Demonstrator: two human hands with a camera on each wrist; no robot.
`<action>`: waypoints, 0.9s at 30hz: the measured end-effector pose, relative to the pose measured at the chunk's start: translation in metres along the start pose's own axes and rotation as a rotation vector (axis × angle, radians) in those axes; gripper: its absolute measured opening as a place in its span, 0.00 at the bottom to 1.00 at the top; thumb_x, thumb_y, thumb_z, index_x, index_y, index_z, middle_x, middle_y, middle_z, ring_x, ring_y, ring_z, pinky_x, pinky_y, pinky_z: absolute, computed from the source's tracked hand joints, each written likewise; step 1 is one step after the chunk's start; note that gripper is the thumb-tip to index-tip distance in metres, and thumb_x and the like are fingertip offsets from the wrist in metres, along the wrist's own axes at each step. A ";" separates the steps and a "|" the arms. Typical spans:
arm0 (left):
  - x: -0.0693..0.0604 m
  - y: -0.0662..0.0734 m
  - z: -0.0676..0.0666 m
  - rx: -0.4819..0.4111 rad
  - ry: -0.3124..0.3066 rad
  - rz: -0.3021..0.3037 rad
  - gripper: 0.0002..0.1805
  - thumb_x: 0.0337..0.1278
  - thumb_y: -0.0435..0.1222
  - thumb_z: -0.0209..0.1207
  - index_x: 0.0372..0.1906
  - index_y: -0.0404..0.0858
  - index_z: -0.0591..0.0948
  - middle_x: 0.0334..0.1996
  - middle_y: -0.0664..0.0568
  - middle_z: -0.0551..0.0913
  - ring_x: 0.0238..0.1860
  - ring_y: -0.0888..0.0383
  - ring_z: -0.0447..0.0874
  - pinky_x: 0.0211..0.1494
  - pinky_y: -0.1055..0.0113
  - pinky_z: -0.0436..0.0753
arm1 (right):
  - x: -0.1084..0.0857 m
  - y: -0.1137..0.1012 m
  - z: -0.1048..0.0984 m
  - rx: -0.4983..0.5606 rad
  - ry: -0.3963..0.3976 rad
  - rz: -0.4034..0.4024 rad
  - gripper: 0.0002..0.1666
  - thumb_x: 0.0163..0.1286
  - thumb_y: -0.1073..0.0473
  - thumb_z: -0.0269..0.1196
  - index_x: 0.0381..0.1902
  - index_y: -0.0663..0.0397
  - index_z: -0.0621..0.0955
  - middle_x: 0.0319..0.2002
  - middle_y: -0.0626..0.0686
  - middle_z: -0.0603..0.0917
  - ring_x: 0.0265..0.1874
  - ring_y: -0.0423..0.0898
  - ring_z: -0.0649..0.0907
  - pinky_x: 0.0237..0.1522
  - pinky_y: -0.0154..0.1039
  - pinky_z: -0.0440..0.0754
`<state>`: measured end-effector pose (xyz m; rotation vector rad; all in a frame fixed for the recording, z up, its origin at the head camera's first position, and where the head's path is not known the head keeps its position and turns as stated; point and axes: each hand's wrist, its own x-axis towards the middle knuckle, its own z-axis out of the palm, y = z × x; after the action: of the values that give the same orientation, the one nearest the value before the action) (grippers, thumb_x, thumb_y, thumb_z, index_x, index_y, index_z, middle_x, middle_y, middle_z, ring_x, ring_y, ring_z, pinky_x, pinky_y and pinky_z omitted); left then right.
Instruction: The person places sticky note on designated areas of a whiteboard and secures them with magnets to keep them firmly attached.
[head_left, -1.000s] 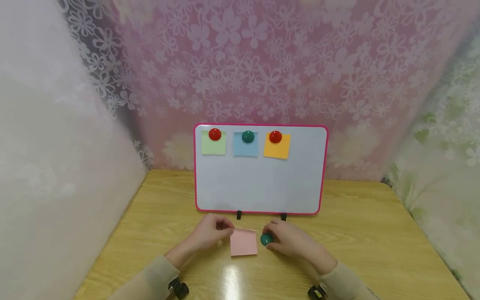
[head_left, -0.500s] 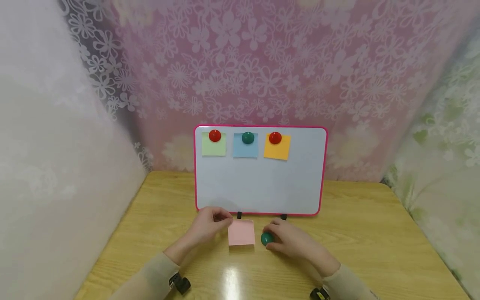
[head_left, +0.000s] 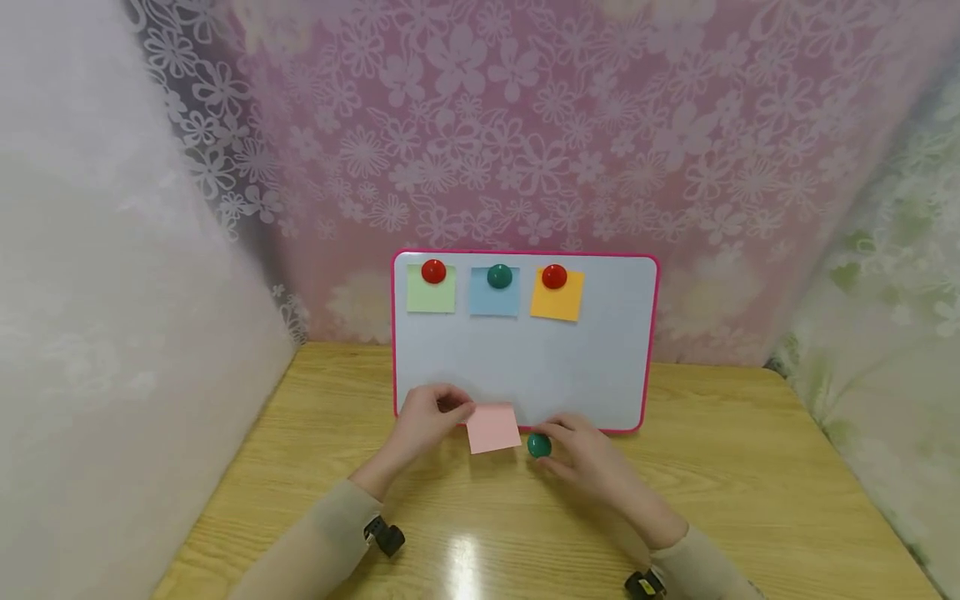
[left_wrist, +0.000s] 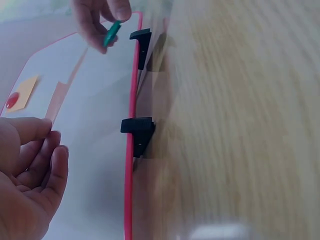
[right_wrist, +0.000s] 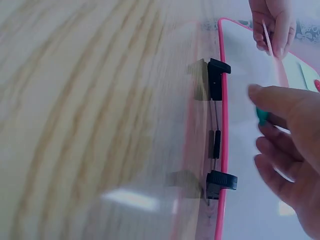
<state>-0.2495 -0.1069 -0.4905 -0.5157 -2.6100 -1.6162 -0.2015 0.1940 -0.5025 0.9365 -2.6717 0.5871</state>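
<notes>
My left hand (head_left: 429, 421) pinches a pink sticky note (head_left: 493, 428) by its upper left corner, between thumb and forefinger. The note hangs in front of the lower edge of a pink-framed whiteboard (head_left: 450, 358). To its right, my right hand (head_left: 596, 462) holds a round green magnet (head_left: 539, 445) between thumb and fingers, apart from the note. In the left wrist view the magnet (left_wrist: 111, 34) shows edge-on in the right hand's fingers. The right wrist view shows it partly hidden behind the thumb.
Along the board's top hang a green note (head_left: 431, 298) under a red magnet (head_left: 433, 272), a blue note (head_left: 493, 302) under a green magnet (head_left: 499, 277), and an orange note (head_left: 557, 305) under another red magnet (head_left: 554, 277). Black feet (right_wrist: 220, 182) support the board on the wooden table (head_left: 720, 483).
My left hand has raised the pink note from the table to the board's lower edge. My right hand has lifted the green magnet and moved slightly toward the board.
</notes>
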 end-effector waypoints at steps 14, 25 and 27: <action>0.023 0.016 0.008 0.067 0.109 0.109 0.03 0.70 0.34 0.70 0.42 0.40 0.91 0.36 0.58 0.89 0.36 0.60 0.83 0.43 0.62 0.85 | 0.006 0.003 -0.003 0.019 0.161 -0.051 0.28 0.58 0.61 0.84 0.56 0.57 0.88 0.50 0.51 0.85 0.49 0.47 0.83 0.47 0.43 0.87; 0.036 0.026 0.007 0.090 0.135 0.149 0.04 0.72 0.33 0.68 0.44 0.39 0.91 0.38 0.55 0.89 0.37 0.58 0.83 0.43 0.62 0.85 | 0.013 0.002 -0.007 0.016 0.250 -0.072 0.29 0.55 0.62 0.85 0.54 0.58 0.88 0.48 0.52 0.85 0.45 0.48 0.83 0.40 0.43 0.86; 0.039 0.026 0.007 0.101 0.139 0.156 0.04 0.72 0.33 0.68 0.44 0.39 0.91 0.38 0.55 0.89 0.37 0.58 0.83 0.43 0.62 0.85 | 0.014 0.002 -0.008 0.011 0.258 -0.072 0.29 0.55 0.61 0.85 0.54 0.58 0.88 0.49 0.51 0.85 0.46 0.48 0.83 0.39 0.42 0.86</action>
<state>-0.2773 -0.0797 -0.4635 -0.5637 -2.4677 -1.4127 -0.2127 0.1909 -0.4911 0.8888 -2.3993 0.6583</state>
